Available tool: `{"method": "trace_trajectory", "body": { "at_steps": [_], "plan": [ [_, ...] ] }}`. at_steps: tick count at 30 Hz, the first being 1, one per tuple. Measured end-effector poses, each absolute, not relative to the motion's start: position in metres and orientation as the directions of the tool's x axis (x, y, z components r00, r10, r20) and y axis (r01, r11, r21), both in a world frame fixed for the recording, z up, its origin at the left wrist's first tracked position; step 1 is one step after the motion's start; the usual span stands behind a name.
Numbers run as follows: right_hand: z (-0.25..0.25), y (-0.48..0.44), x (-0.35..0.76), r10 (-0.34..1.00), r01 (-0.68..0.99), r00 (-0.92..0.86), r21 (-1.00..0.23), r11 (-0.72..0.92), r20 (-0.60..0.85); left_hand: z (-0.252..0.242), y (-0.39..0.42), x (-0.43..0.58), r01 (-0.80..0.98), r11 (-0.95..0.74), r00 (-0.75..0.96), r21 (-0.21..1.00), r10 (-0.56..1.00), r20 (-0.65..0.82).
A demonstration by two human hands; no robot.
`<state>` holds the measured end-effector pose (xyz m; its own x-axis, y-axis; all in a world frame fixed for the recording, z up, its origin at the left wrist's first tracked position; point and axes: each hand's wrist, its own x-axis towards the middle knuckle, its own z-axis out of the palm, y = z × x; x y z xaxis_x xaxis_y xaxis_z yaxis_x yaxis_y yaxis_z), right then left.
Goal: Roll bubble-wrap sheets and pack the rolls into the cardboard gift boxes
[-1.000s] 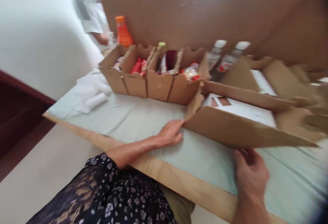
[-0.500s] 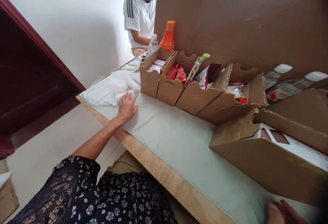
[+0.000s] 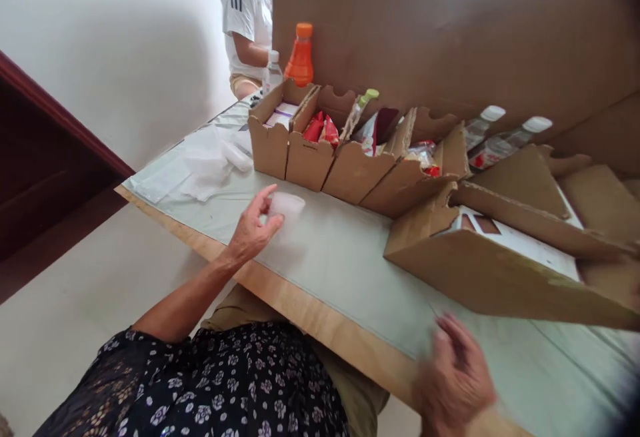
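Observation:
My left hand (image 3: 255, 226) is closed, thumb and fingers around a small rolled piece of white translucent foam or plastic sheet (image 3: 289, 205), just above the table. Behind it, at the table's far left, lies a loose pile of similar white translucent sheets (image 3: 213, 157), some flat and some rolled. My right hand (image 3: 457, 374) is over the table's front edge at the lower right, in front of a long cardboard box. Its fingers are curled and smeared by motion, so I cannot make out whether anything is in them.
Open cardboard bins (image 3: 310, 162) with red packets and other goods stand in a row along the back. A long cardboard box (image 3: 480, 270) lies at the right. Behind are an orange bottle (image 3: 300, 57), clear bottles (image 3: 513, 144) and a tall cardboard panel (image 3: 400, 30). A person (image 3: 245, 30) sits beyond.
My left hand has come away from the white pile, toward me and to the right, with a rolled piece in it. My right hand has come further into view.

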<state>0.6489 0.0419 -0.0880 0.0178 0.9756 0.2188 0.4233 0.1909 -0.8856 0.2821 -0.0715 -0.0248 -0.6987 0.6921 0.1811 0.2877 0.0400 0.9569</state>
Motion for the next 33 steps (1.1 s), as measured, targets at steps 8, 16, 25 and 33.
{"method": "trace_trajectory", "body": {
  "at_steps": [8, 16, 25, 33],
  "plan": [
    [-0.068, -0.003, 0.551, 0.810, 0.017, -0.585, -0.999, -0.037, -0.039, -0.045, -0.055, 0.382, -0.537, 0.076, -0.291, 0.840, 0.918, -0.269],
    [-0.066, -0.005, 0.560, 0.918, 0.190, -0.389, -0.968, 0.165, 0.080, -0.062, -0.056, 0.393, -0.551, 0.071, -0.284, 0.832, 0.921, -0.267],
    [-0.059, -0.008, 0.555, 0.901, 0.255, -0.392, -0.919, 0.302, 0.188, -0.059, -0.060, 0.402, -0.495, 0.086, -0.273, 0.865, 0.929, -0.248],
    [-0.077, 0.011, 0.557, 0.966, 0.153, -0.256, -0.988, -0.010, -0.049, -0.058, -0.060, 0.389, -0.698, 0.166, -0.172, 0.697, 0.906, -0.388]
  ]
}}
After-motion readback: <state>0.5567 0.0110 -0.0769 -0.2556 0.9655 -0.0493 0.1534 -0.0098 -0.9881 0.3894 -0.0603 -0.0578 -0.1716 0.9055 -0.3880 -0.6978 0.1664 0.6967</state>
